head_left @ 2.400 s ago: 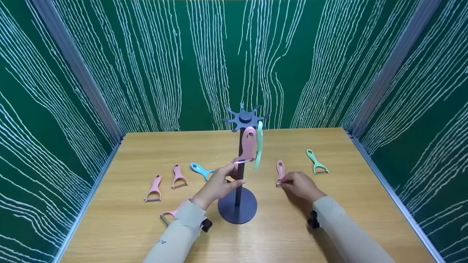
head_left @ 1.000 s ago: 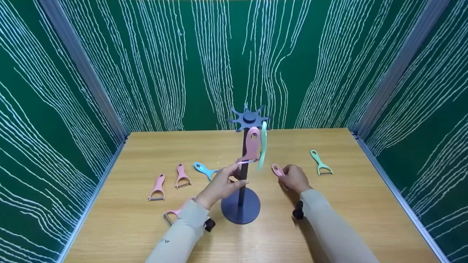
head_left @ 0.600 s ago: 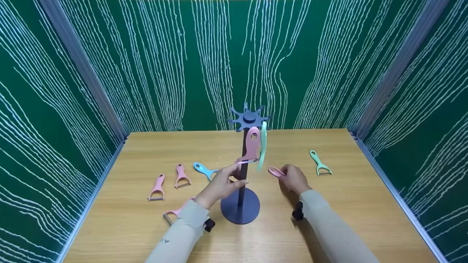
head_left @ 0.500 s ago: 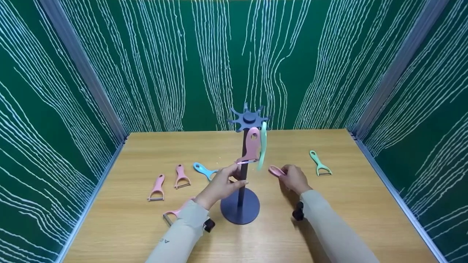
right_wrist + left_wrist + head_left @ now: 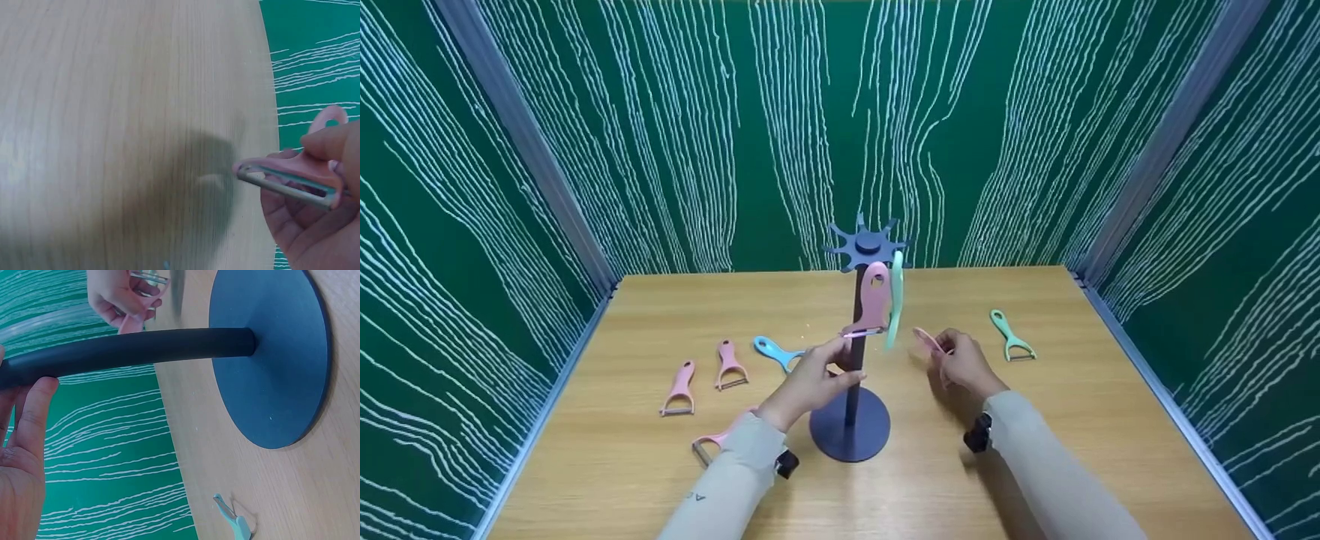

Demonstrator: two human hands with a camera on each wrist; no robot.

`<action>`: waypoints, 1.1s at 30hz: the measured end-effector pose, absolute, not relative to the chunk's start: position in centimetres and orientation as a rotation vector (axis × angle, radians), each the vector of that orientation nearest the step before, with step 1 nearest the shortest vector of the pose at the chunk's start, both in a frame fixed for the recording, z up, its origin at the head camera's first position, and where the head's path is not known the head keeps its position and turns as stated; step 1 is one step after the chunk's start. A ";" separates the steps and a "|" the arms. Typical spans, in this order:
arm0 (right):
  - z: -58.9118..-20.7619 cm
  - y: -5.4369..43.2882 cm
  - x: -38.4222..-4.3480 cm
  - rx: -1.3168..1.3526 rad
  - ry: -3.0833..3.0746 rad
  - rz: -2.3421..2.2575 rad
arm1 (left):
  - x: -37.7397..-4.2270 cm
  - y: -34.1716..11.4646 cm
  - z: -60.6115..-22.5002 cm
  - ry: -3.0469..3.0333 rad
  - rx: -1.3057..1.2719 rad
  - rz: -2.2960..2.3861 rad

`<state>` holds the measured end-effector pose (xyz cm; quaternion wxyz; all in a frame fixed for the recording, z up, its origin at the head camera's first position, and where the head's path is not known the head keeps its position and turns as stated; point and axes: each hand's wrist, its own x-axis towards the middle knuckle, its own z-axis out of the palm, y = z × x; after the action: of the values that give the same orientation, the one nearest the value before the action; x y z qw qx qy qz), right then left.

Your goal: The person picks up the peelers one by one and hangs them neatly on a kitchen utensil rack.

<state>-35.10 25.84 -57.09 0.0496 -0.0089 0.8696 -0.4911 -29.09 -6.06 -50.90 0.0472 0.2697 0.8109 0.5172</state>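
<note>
My left hand [image 5: 812,379] grips the dark post [image 5: 140,347] of a stand with a round base [image 5: 851,442] and a star-shaped hook top [image 5: 866,244]. A pink peeler [image 5: 875,296] and a green peeler [image 5: 895,300] hang from that top, just above the left hand. Right of the stand, my right hand [image 5: 969,365] pinches another pink peeler [image 5: 304,169] between thumb and fingers. Its looped handle end points up and away, and the metal blade faces the right wrist camera. A shadow falls on the table below it.
On the left of the table lie two pink peelers [image 5: 679,388] [image 5: 728,365] and a blue peeler [image 5: 772,351]. Another pink peeler [image 5: 712,442] is partly under the left forearm. A green peeler [image 5: 1011,335] lies at right. Green walls with white lines enclose the table.
My right hand has taken hold of the pink peeler by its head, turned its handle toward the stand and raised it from the table. The left hand has stayed on the post.
</note>
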 end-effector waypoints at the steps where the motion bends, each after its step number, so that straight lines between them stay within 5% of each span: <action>1: -57.1 25.9 -35.0 -0.039 2.642 -1.518 | -29.1 -6.1 -50.9 2.472 0.826 1.582; 33: -53.0 24.6 -32.6 -0.312 2.872 -1.634 | -29.1 -6.1 -50.9 2.471 0.835 1.579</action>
<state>-32.60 24.57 -53.05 -0.0886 -0.0936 0.8619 -0.4905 -29.07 -6.10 -50.93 0.0462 0.2735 0.8097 0.5172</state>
